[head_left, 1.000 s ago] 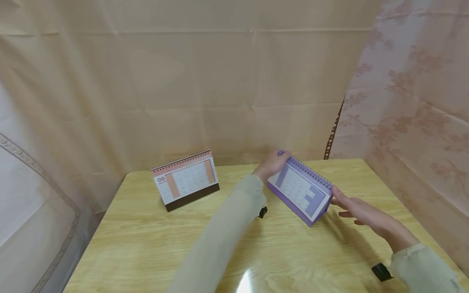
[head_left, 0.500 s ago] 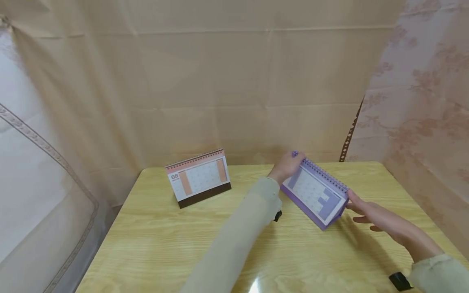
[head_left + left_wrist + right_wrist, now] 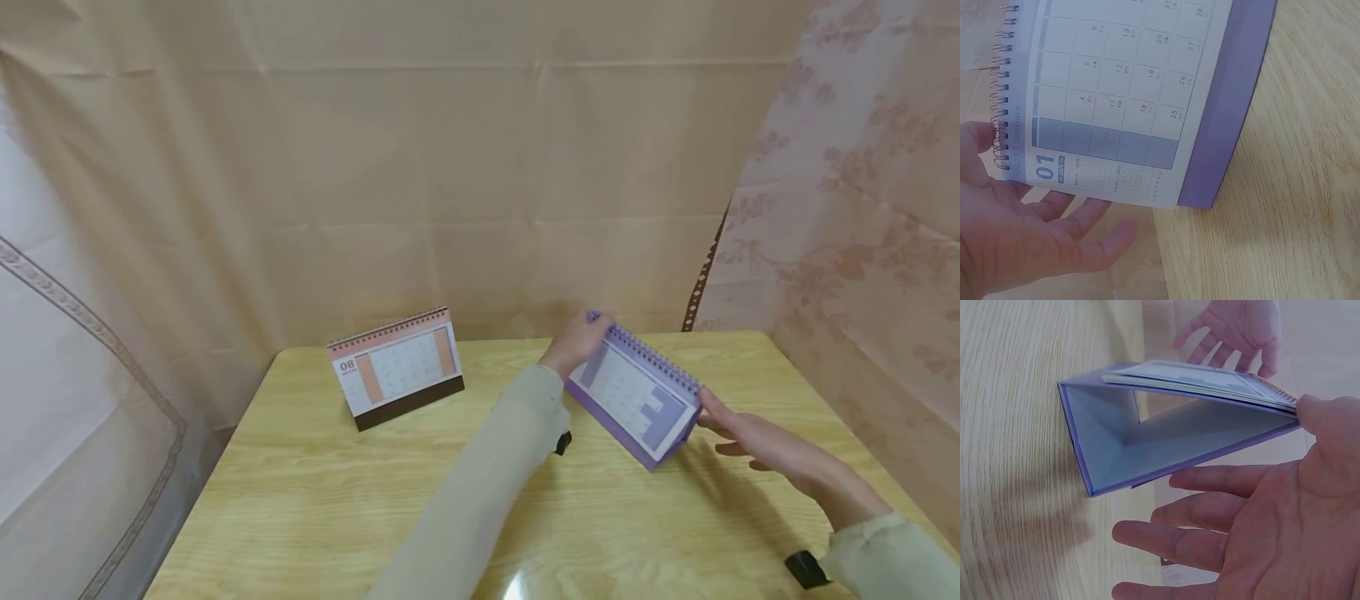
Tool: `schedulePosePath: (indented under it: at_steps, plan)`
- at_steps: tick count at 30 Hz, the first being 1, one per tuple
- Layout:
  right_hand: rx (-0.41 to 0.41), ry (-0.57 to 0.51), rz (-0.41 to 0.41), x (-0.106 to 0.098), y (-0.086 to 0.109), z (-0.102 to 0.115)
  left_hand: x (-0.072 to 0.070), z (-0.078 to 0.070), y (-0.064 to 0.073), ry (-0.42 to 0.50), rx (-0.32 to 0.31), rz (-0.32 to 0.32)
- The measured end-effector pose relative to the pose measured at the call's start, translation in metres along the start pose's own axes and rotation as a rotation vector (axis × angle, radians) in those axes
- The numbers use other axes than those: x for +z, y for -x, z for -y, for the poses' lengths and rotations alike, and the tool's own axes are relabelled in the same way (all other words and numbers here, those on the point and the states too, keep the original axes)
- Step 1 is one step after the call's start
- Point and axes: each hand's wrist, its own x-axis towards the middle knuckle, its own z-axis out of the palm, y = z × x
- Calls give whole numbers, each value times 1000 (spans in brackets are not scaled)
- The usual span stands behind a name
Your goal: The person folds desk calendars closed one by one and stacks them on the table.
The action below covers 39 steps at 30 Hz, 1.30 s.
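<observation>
A purple desk calendar (image 3: 633,396) stands angled on the right part of the table, its January page facing out. My left hand (image 3: 577,343) holds its upper left corner, thumb at the spiral binding and fingers behind, as the left wrist view shows with the page (image 3: 1110,100). At the other end, my right hand (image 3: 772,450) has its thumb at the top corner of the binding. In the right wrist view, the index finger of the right hand (image 3: 1285,519) lies by the back panel; its other fingers are spread. The hollow triangular stand (image 3: 1191,434) shows from the side.
On the left part of the wooden table (image 3: 315,508) stands a second desk calendar (image 3: 397,367), with orange bands and a dark base. A beige cloth (image 3: 420,167) hangs behind the table, and a floral curtain (image 3: 870,217) hangs at the right.
The head view has shifted right and then slightly back left. Both hands and the purple desk calendar keep about the same places on the table.
</observation>
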Motion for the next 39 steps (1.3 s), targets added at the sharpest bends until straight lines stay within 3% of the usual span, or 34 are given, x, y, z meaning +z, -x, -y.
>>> schedulePosePath:
  at_steps: [14, 39]
  plan:
    - [33, 17, -6, -1, 1, 1, 1, -1, -3, 38, -31, 3]
    - [15, -23, -15, 2, 1, 2, -4, -2, -2, 33, 28, 17]
